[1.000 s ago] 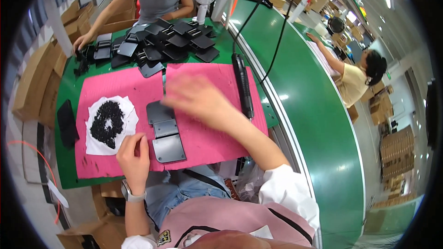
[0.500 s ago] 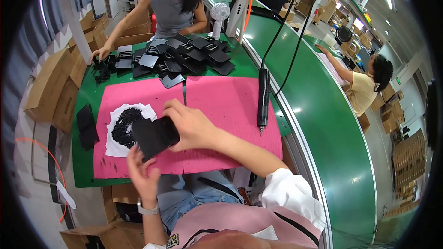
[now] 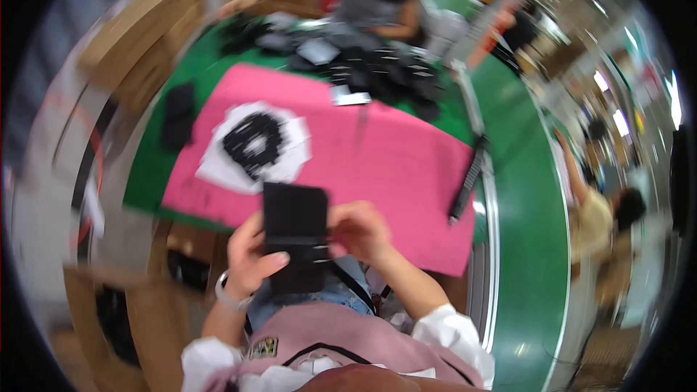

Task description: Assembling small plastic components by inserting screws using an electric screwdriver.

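Left hand (image 3: pixel 247 258) grips one black plate (image 3: pixel 295 212); half-curled right hand (image 3: pixel 365 231) beside it, hold unclear; one screwdriver (image 3: pixel 469 181)

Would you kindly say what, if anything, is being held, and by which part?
The black plate, by its left edge, in the left hand; blur hides whether the right hand grips it too.

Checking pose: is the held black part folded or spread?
Spread: the black part shows upper panel and lower panel end to end; blur hides any slight bend.
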### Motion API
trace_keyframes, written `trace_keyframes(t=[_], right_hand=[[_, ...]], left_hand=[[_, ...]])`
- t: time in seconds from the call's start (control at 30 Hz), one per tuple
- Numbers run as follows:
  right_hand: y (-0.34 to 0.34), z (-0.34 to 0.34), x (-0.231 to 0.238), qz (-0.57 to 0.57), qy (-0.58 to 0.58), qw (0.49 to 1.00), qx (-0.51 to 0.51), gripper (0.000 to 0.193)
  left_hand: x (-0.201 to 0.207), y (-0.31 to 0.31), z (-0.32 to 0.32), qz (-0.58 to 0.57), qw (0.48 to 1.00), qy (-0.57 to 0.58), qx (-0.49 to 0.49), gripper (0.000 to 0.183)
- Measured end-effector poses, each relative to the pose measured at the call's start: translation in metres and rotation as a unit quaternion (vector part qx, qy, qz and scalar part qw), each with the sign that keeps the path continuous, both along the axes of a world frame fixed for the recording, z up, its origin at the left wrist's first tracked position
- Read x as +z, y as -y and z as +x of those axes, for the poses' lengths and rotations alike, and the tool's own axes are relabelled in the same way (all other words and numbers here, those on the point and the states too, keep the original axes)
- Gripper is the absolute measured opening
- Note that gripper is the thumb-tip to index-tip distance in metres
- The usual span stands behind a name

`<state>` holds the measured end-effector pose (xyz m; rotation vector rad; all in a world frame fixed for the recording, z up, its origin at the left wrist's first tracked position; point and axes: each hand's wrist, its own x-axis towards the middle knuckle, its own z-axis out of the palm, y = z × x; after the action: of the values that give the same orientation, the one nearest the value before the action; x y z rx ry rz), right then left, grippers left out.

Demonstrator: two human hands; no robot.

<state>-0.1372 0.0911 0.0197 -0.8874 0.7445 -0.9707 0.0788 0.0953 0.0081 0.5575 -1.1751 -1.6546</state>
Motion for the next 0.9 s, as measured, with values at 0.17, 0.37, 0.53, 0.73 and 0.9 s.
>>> trace_keyframes(t=[0.17, 0.37, 0.53, 0.73, 0.9], right_hand=[[-0.008, 0.002, 0.01, -0.085, -0.006, 0.989, -0.124, 0.06], [-0.011, 0.018, 0.01, -0.087, -0.154, 0.984, 0.029, 0.037], [-0.023, 0.016, 0.014, -0.043, -0.27, 0.951, 0.142, 0.024], [-0.002, 0.023, 0.023, -0.221, -0.385, 0.884, 0.146, 0.024], [0.055, 0.016, 0.028, -0.35, -0.539, 0.765, -0.037, 0.019]], left_hand=[[0.012, -0.003, 0.009, 0.009, 0.998, -0.053, -0.03, 0.054], [-0.026, -0.036, 0.134, 0.046, 0.932, 0.032, 0.358, 0.052], [-0.137, -0.098, 0.38, 0.085, 0.766, -0.178, 0.612, 0.022], [-0.207, -0.161, 0.506, 0.269, 0.647, -0.059, 0.711, 0.103], [-0.201, -0.104, 0.412, 0.291, 0.704, 0.0, 0.648, 0.054]])
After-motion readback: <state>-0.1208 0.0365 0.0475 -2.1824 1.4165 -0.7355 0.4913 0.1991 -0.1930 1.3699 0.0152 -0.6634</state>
